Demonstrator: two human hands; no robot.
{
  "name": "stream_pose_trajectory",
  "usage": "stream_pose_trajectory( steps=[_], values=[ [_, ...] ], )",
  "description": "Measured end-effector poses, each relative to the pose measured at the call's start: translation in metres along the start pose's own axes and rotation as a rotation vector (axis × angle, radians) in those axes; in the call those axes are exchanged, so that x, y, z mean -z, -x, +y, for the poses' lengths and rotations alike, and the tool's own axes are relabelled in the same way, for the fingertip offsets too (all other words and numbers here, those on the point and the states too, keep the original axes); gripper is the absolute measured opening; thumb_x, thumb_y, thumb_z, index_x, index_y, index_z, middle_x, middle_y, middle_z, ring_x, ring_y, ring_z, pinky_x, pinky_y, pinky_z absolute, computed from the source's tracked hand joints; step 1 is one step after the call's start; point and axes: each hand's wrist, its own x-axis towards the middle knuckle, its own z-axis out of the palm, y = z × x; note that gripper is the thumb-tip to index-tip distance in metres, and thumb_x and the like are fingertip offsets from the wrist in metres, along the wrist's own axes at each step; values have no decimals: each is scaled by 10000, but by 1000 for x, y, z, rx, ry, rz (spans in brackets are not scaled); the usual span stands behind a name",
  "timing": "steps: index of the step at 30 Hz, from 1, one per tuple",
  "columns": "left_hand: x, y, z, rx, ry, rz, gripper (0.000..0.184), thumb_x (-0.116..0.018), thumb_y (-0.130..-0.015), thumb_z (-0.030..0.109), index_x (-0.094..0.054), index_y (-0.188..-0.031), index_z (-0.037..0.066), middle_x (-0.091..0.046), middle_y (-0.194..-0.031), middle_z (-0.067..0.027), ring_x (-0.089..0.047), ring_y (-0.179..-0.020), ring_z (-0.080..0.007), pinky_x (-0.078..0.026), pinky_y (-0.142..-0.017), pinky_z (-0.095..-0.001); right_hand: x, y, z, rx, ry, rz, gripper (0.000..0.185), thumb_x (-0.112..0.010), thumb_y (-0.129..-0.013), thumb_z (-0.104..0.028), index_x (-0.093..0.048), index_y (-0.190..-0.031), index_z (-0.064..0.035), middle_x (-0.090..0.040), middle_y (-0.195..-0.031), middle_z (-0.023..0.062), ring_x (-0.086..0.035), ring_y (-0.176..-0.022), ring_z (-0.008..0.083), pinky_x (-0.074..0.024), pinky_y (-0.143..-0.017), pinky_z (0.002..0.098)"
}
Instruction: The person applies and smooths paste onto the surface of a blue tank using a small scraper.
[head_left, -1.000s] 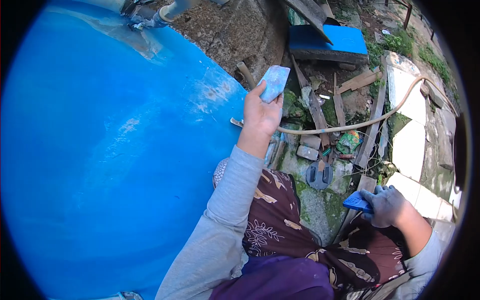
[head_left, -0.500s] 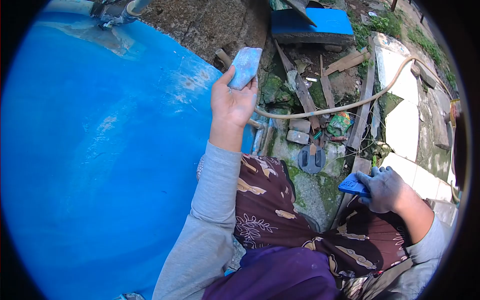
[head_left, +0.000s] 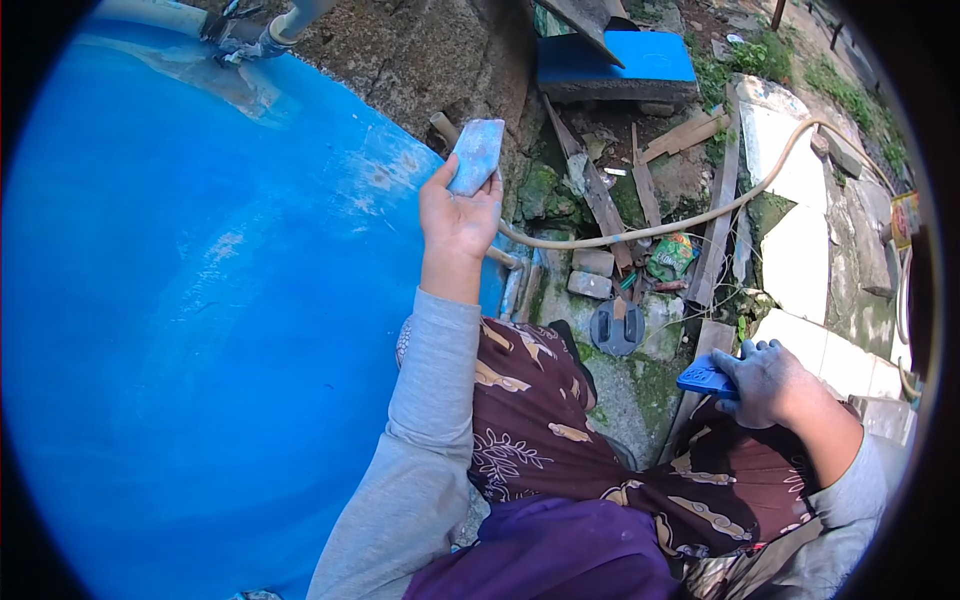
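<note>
The person's left hand (head_left: pixel 460 215) is half curled, palm up, and has hold of a flat slab (head_left: pixel 479 152) that stands out beyond the palm, the thumb along its left edge and fingertips at its lower right. The right hand (head_left: pixel 768 382), its fingers coated in greyish dust, is bent firmly around the near end of a blue block (head_left: pixel 704 376), whose other end juts out leftward over the lap. The slab is thin and roughly four-sided, tilted, its pale face smeared with whitish and light blue patches. The block is a deeper, more even blue, with a raised pattern on its upper face. Left of the slab, a broad blue surface (head_left: pixel 250 330) spreads away; its far edge slants down toward the left hand, with a scuffed patch (head_left: pixel 385 170) near that edge. A pipe stub (head_left: pixel 443 127) ends just beside the slab, and a hose (head_left: pixel 680 230) runs rightward from near the left wrist. Between the two hands lies a gap over brown patterned cloth (head_left: pixel 560 440) and mossy concrete (head_left: pixel 640 395), bordered farther out by a round grey lid (head_left: pixel 616 328), small bricks (head_left: pixel 590 285) and a plank (head_left: pixel 715 225).
</note>
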Motion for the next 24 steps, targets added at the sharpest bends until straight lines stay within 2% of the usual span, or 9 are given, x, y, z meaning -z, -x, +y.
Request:
stream_pose_trajectory(
  steps=[6, 8, 13, 16, 18, 21, 24],
  values=[
    [-3, 9, 10, 24, 51, 31, 407, -431, -907, 150, -328, -1244, -54, -383, -1253, -186, -372, -1177, -286, -289, -1009, -403, 0, -4, 1, 2, -4, 0, 606, -593, -763, -397, -437, -1242, -61, -547, -1066, 215, -540, -1000, 329, -401, -882, 380],
    [-5, 10, 15, -29, 33, 85, 399, -435, -901, 181, -371, -1223, -46, -438, -1221, -160, -411, -1137, -266, -302, -996, -379, 5, -7, -1, 17, -37, -6, 598, -605, -751, -377, -447, -1233, -60, -552, -1048, 220, -545, -980, 330, -400, -878, 382],
    [3, -6, 33, -39, 50, 106, 426, -411, -910, 178, -311, -1252, -55, -383, -1243, -176, -397, -1141, -277, -311, -982, -391, 2, -14, 4, 46, -19, 35, 596, -623, -732, -348, -459, -1224, -55, -559, -1015, 218, -551, -944, 334, -403, -861, 382],
    [5, -8, 47, 26, 178, 99, 433, -408, -909, 170, -289, -1257, -60, -359, -1248, -188, -386, -1145, -280, -319, -974, -400, 4, -18, 2, 54, -39, 65, 595, -637, -719, -328, -466, -1219, -53, -562, -987, 211, -552, -918, 336, -407, -844, 383],
    [8, -8, 49, 61, 192, 55, 442, -373, -920, 127, -243, -1308, -39, -338, -1305, -192, -336, -1215, -299, -272, -996, -450, 4, -19, 2, 46, -60, 65, 596, -644, -713, -318, -469, -1217, -52, -564, -972, 207, -551, -906, 335, -408, -835, 384],
    [0, 4, 46, -26, 189, 0, 457, -367, -927, 130, -214, -1324, -36, -306, -1331, -191, -314, -1236, -292, -265, -998, -452, 3, -21, 4, 80, -67, 116, 588, -654, -705, -303, -478, -1207, -53, -566, -949, 199, -551, -892, 334, -410, -823, 385],
    [4, -2, 50, 21, 216, -28, 464, -373, -928, 140, -211, -1324, -38, -304, -1331, -190, -316, -1235, -286, -267, -999, -445, 2, -21, 2, 71, -51, 83, 589, -655, -706, -304, -477, -1209, -55, -568, -949, 196, -551, -897, 328, -411, -823, 382]
  ],
)
